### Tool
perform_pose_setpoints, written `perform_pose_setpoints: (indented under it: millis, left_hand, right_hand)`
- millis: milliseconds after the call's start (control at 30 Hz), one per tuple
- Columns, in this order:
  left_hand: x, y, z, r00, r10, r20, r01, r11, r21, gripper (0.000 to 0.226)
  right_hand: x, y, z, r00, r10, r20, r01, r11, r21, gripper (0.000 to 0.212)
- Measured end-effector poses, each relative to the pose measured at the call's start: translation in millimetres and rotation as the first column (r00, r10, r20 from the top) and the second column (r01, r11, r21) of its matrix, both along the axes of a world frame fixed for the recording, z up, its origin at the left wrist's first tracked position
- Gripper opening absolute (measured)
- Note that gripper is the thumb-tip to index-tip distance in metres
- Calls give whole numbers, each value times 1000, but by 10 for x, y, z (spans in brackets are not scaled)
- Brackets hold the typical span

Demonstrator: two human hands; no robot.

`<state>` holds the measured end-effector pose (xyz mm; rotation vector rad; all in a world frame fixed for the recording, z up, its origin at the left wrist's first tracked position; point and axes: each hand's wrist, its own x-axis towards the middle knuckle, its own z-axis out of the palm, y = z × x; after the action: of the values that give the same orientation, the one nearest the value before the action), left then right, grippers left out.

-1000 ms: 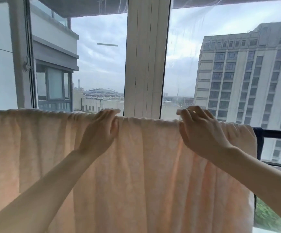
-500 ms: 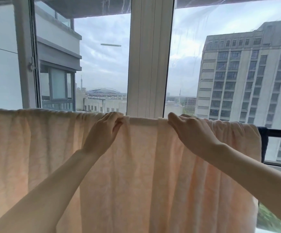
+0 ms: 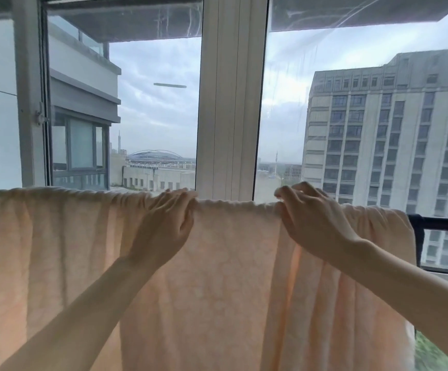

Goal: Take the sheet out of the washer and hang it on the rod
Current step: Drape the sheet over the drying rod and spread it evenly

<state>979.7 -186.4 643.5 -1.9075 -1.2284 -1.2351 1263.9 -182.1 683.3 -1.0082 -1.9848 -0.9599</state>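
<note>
A pale peach sheet [image 3: 230, 277] hangs draped over the rod, spread from the left edge of view to the right. Only the rod's bare dark end [image 3: 442, 223] shows at the right; the sheet hides the rest. My left hand [image 3: 164, 226] grips the sheet's top fold near the middle, fingers curled over it. My right hand [image 3: 308, 215] pinches the top fold a little to the right, fingers over the far side. Between the two hands the fold lies fairly flat; folds bunch to the right of my right hand.
Directly behind the rod stands a large window with a white central frame post [image 3: 230, 103] and a grey frame [image 3: 30, 103] at the left. Tall buildings lie outside. A dark vertical rail piece [image 3: 418, 242] drops from the rod's right end.
My right hand slid left along the top fold and then back right a little, its fingers now raised and pinching. My left hand stayed in place. The sheet between them lies smoother.
</note>
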Motion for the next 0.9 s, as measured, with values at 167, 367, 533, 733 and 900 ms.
perform_pose_setpoints:
  millis: [167,367,533,733,900]
  left_hand:
    - [416,64,-44,991,-116,-63,119,992,39,22]
    - [346,218,-112,983,-170,62,162,979,121,22]
    - [683,264,-188,969,-178,171,150,975,162,13]
    - [1474,-10,-200,973,-223,-60,228,967,114,31]
    - [1970,-40,-43,986,-163,-12,164,984,67,25]
  right_hand:
    - [-520,97,-129,990,104,99,-106,994,13,17]
    - [-105,242,-269,980,-107,168,95,993,76,41]
    - [480,102,-285,986,-71,149,55,992,109,37]
    - [978,-112,-194,1000,-3,20,2,999,49,36]
    - [1391,-88,-204,990,-141,28,142,989,-48,40]
